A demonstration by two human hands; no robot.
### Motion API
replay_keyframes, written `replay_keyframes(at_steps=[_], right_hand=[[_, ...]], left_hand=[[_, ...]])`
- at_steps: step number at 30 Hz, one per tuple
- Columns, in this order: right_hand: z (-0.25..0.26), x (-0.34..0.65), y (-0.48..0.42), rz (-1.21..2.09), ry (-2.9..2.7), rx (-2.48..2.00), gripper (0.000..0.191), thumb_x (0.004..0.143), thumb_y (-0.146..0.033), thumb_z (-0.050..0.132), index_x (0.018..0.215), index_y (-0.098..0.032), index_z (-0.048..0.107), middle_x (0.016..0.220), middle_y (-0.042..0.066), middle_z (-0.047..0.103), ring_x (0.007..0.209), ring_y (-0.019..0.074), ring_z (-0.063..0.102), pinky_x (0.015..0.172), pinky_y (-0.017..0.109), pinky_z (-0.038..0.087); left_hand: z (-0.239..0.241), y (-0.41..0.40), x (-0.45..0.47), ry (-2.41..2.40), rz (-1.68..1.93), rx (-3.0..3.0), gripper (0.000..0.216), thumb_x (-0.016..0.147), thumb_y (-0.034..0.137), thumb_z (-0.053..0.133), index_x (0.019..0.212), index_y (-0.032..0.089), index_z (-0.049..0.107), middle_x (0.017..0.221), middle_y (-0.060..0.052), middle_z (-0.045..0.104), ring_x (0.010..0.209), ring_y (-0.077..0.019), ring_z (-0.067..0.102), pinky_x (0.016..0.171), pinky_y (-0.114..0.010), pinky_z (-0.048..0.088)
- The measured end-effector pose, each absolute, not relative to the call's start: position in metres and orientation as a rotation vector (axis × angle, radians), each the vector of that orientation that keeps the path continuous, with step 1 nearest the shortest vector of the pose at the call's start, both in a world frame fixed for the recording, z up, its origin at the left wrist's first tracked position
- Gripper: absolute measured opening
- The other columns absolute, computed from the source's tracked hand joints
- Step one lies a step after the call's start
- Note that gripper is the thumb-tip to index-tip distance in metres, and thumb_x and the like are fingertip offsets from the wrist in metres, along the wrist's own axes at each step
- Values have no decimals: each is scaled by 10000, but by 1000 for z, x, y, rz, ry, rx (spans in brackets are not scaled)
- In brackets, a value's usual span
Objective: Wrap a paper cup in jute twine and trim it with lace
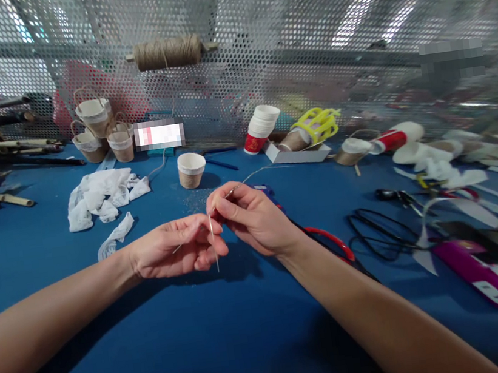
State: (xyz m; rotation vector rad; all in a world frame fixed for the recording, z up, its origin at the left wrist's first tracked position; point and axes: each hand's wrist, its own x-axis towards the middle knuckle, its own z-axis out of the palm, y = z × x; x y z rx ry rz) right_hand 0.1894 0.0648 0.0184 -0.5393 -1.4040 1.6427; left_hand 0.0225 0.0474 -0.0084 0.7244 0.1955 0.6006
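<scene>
My left hand and my right hand meet over the blue table, fingertips almost touching. The left fingers pinch a thin needle that stands nearly upright between the hands. The right fingers pinch a thin strand of twine that runs back to the right across the table. A twine-wrapped paper cup stands just beyond the hands.
A twine spool hangs on the mesh wall. Small cup baskets and white cloth scraps lie at the left. Stacked paper cups, black scissors, red-handled pliers and a purple glue gun lie at the right.
</scene>
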Motion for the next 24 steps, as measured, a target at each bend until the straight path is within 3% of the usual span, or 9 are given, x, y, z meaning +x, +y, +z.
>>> replay_keyframes(at_steps=[11, 18, 24], right_hand=[[15, 191, 65, 1364, -1596, -633, 112, 775, -250, 621, 702, -182, 571, 654, -37, 559, 597, 81, 505, 612, 249, 423], [10, 190, 66, 956, -1875, -886, 73, 789, -202, 576, 722, -178, 563, 678, -22, 551, 647, 104, 511, 645, 262, 418], [8, 189, 69, 1069, -1835, -879, 88, 796, -240, 554, 737, -176, 538, 690, -19, 545, 608, 97, 517, 619, 262, 431]], left_hand=[[-5, 48, 23, 474, 757, 1008, 310, 702, 399, 681, 677, 145, 506, 556, 43, 488, 534, -64, 419, 542, -188, 321], [15, 52, 18, 1216, 761, 1950, 165, 731, 205, 558, 600, 152, 472, 491, 70, 413, 472, -59, 329, 476, -200, 255], [14, 51, 17, 1220, 726, 1952, 80, 722, 216, 537, 682, 147, 529, 504, 68, 445, 464, -62, 372, 457, -190, 281]])
